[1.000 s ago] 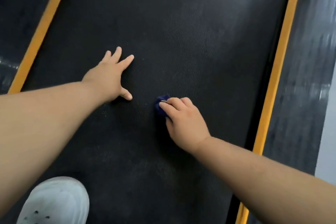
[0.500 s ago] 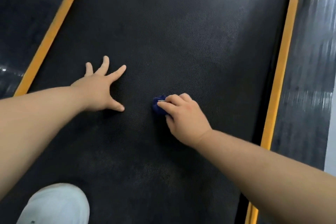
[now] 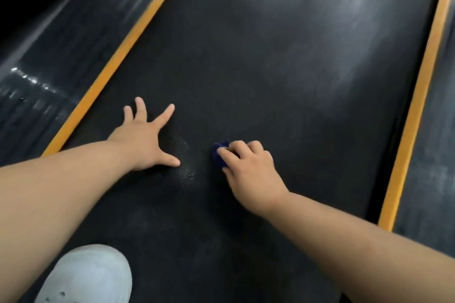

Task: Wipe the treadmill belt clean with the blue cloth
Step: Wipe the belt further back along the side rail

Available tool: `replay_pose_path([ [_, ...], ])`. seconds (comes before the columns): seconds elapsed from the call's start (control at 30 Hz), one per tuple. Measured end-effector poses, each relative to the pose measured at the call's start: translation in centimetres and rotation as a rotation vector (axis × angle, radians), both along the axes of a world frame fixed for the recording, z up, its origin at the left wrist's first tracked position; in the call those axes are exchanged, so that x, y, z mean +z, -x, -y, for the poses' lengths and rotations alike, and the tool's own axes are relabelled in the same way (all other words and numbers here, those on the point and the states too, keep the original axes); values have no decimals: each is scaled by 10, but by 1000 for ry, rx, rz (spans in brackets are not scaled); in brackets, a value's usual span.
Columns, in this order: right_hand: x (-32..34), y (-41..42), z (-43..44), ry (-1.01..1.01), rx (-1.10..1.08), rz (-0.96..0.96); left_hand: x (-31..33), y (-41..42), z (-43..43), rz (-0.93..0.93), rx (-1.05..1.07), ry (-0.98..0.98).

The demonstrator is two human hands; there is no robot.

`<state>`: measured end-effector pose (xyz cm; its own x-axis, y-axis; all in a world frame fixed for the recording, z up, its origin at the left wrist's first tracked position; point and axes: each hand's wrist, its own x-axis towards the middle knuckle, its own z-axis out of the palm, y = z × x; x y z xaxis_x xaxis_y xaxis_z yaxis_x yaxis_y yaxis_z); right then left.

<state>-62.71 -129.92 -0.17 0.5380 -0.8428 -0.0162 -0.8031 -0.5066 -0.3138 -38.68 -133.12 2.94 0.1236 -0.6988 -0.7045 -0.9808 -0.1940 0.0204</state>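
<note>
Blue cloth (image 3: 218, 154) gripped by right hand (image 3: 248, 174), pressed on treadmill belt (image 3: 270, 69)

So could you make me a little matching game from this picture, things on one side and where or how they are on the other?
Things: 1 left hand; 2 right hand; 3 white shoe; 4 orange strip.
States: A borders the treadmill belt; B grips the blue cloth; C spread flat on the treadmill belt; D bottom left corner.
Pairs: 1-C, 2-B, 3-D, 4-A.

Matt, dimpled rubbery treadmill belt (image 3: 270, 81)
</note>
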Motion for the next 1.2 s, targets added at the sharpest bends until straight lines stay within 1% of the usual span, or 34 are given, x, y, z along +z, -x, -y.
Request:
replay_pose_path([
  [0.03,-2,4,9,26,31,-5,-1,-3,0,-7,-8,3],
  [0.07,-2,9,23,45,-9,-15,-3,-4,-1,-9,-14,5],
  [0.17,-2,35,73,71,-385,-44,-5,-3,-1,5,-31,14],
  [0.2,-1,44,86,52,-489,-56,-4,-2,-1,8,-28,11],
  [0.23,2,47,93,26,-538,-74,-4,-1,-1,12,-27,8],
  [0.27,3,45,92,23,-520,-92,-4,-1,-1,17,-33,10],
  [0.3,4,37,85,34,-449,-102,-4,-1,0,21,-42,15],
  [0.37,3,14,59,34,-249,-105,-3,0,0,22,-45,11],
  [0.43,-2,-7,30,37,-24,-67,-3,0,0,27,-43,3],
  [0.5,-4,-12,22,37,109,-32,-3,1,0,31,-29,-7],
  [0.53,-5,-8,29,59,122,-25,-4,1,0,34,-21,-9],
  [0.57,-6,-3,41,82,83,-18,-5,1,1,34,-18,-9],
  [0.6,-5,4,55,102,-14,-1,-4,1,2,31,-16,-17],
  [0.67,-5,20,88,108,-279,17,-5,0,2,26,-13,-35],
  [0.7,-4,28,102,99,-377,15,-5,0,2,27,-16,-41],
  [0.73,-3,34,111,92,-422,1,-6,0,3,28,-21,-45],
  [0.8,-3,32,111,96,-390,-17,-7,0,3,29,-30,-48],
  [0.87,-3,14,89,98,-289,4,-7,-1,2,18,-33,-38],
  [1.0,-7,-32,27,37,10,72,-6,-5,0,10,-53,-21],
  [1.07,-8,-37,24,7,128,78,-7,-6,-2,7,-58,-8],
  [1.1,-8,-34,35,14,130,72,-7,-7,-1,6,-62,5],
  [1.13,-9,-29,49,27,80,75,-7,-7,-2,0,-59,5],
  [1.2,-9,-16,85,78,-155,72,-8,-7,-4,-12,-38,-6],
])
